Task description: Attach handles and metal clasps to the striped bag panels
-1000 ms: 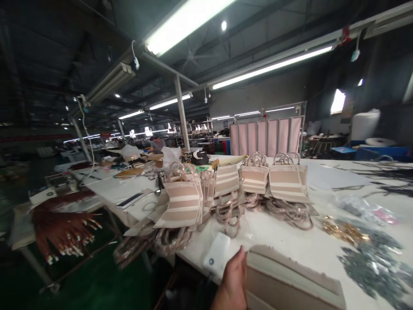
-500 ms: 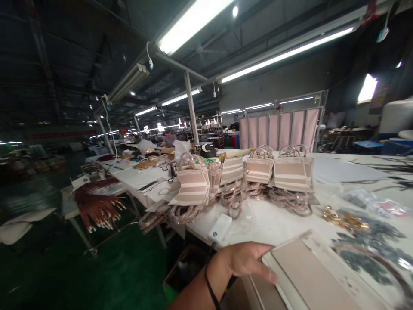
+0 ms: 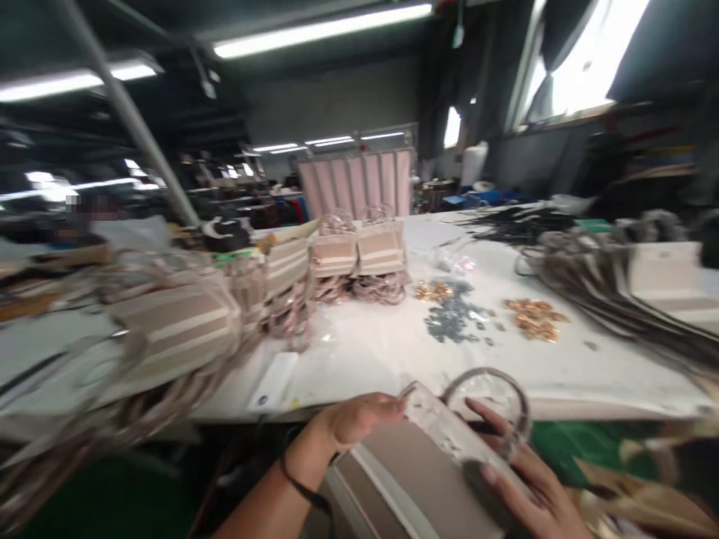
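A beige and white striped handbag panel [image 3: 416, 471] is tilted in front of me, below the table's near edge. My left hand [image 3: 359, 423] is closed on its upper left edge, thumb along the top. On the panel's right side, my right hand [image 3: 528, 479] grips near the pale top border, with fingers by the looped handle [image 3: 525, 404] that stands up from it. A dark blurred patch lies by the right thumb; I cannot tell what it is. The panel's lower part runs out of view.
Stacked striped bag panels [image 3: 180, 322] with handles line the table's left side. Grey metal pieces [image 3: 452, 314] and gold hardware [image 3: 536, 318] lie mid-table. A white device [image 3: 273, 382] sits at the near edge. Dark straps [image 3: 595, 292] are heaped right.
My view has swung to the right. The right hand has come into sight, holding the panel's right side. The left hand keeps its grip on the panel.
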Motion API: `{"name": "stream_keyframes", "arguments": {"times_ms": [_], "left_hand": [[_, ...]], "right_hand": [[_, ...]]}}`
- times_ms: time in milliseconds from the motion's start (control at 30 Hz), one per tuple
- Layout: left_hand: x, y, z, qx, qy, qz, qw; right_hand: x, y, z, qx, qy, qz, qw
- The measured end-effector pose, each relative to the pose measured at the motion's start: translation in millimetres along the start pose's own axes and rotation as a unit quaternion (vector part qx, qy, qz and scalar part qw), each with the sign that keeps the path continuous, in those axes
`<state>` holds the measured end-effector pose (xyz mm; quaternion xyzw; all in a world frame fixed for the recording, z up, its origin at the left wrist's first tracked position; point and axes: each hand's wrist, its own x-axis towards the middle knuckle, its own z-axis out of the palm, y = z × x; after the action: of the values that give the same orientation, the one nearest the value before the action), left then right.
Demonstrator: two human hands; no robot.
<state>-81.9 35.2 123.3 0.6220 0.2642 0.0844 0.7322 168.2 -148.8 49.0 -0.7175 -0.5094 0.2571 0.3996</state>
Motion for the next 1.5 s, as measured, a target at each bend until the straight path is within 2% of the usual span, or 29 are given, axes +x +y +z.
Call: {"name": "stream_keyframes", "arguments": {"times_ms": [67, 133, 233, 367, 500, 633, 700, 767, 867, 933, 1000, 1067, 1133, 1267, 1367, 1500], "left_hand": [[19, 0, -4.2, -0.043, -0.035, 0.02, 0.998], [34, -5, -8.2, -0.073, -0.042, 0.034, 0.996], [51, -19, -10.2, -0.049, -0.007, 0.036, 0.998], [71, -37, -12.5, 0.047, 0.033, 0.04, 0.998], [95, -42, -21.7, 0.191, 0.16, 0.058, 0.967], [116, -42, -31.2, 0.299, 0.245, 0.063, 0.92], [124, -42, -32.2, 0.342, 0.276, 0.044, 0.897], [130, -42, -30.3, 0.369, 0.291, 0.02, 0.883], [135, -44, -24.7, 0.396, 0.311, -0.007, 0.864], [136, -46, -20.8, 0.422, 0.331, -0.004, 0.844], [136, -49, -17.2, 0.442, 0.354, 0.016, 0.824], [136, -53, -14.4, 0.455, 0.377, 0.043, 0.806], [136, -58, -12.3, 0.467, 0.402, 0.077, 0.784], [132, -69, -7.9, 0.494, 0.444, 0.148, 0.733], [122, -82, -0.6, 0.536, 0.417, 0.198, 0.707], [107, -102, 10.5, 0.591, 0.369, 0.25, 0.672]], "right_hand": [[0, 3, -5, 0.02, 0.008, -0.003, 1.0], [-2, 4, -8, 0.058, -0.017, -0.025, 0.998], [-8, 7, -9, 0.101, -0.084, -0.029, 0.991], [-14, 14, -2, 0.113, -0.162, -0.007, 0.98], [2, 16, 11, 0.142, -0.211, 0.0, 0.967], [33, 21, 22, 0.182, -0.188, 0.046, 0.964], [46, 27, 20, 0.14, -0.183, 0.057, 0.971], [56, 32, 11, 0.049, -0.188, 0.07, 0.978], [67, 31, -10, -0.08, -0.149, 0.066, 0.983], [77, 22, -23, -0.119, -0.078, 0.019, 0.99], [91, 7, -28, -0.14, -0.039, -0.049, 0.988], [111, -7, -23, -0.184, -0.06, -0.109, 0.975], [130, -15, -9, -0.245, -0.107, -0.146, 0.953], [154, -13, 18, -0.33, -0.156, -0.166, 0.916], [156, -6, 22, -0.349, -0.162, -0.166, 0.908], [158, -4, 17, -0.349, -0.182, -0.177, 0.902]]}}
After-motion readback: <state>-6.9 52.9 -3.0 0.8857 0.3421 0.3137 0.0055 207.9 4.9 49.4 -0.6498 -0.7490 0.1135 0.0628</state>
